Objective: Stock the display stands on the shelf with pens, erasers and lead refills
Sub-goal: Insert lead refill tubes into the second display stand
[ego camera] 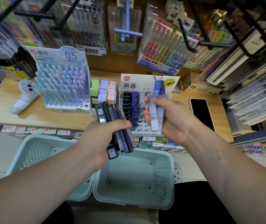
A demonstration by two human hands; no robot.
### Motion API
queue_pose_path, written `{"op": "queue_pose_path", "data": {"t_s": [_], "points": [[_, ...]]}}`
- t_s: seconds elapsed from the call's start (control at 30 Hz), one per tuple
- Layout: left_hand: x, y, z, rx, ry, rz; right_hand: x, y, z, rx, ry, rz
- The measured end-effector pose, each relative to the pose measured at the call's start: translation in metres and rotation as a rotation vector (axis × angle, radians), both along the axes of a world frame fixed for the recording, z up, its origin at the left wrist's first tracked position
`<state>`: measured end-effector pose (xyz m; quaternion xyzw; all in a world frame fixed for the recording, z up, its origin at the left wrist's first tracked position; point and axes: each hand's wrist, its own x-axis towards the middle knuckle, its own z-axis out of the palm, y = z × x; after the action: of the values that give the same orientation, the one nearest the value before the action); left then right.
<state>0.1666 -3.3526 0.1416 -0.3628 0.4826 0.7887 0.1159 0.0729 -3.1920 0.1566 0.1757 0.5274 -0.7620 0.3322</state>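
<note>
My left hand (103,138): curled round a fan of dark lead refill cases (111,113). My right hand (171,120): pinching a few clear and blue cases (154,117), long axes near upright. Lead stand (133,85): on the shelf (32,113) just beyond the right hand, its right columns apparently unfilled, path unobstructed. Leftward: eraser stand (104,91), pen stand (62,88). Rightward: phone (201,113). Below: two baskets (159,178).
</note>
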Motion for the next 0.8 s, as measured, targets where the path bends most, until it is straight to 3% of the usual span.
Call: {"op": "queue_pose_path", "data": {"t_s": [0.33, 0.8], "points": [[-0.001, 0.017, 0.006, 0.139, 0.032, 0.006, 0.016, -0.019, 0.003, 0.011, 0.174, -0.112], [-0.007, 0.012, 0.006, 0.027, 0.038, 0.134, 0.027, -0.022, 0.006, 0.009, 0.191, -0.201]]}}
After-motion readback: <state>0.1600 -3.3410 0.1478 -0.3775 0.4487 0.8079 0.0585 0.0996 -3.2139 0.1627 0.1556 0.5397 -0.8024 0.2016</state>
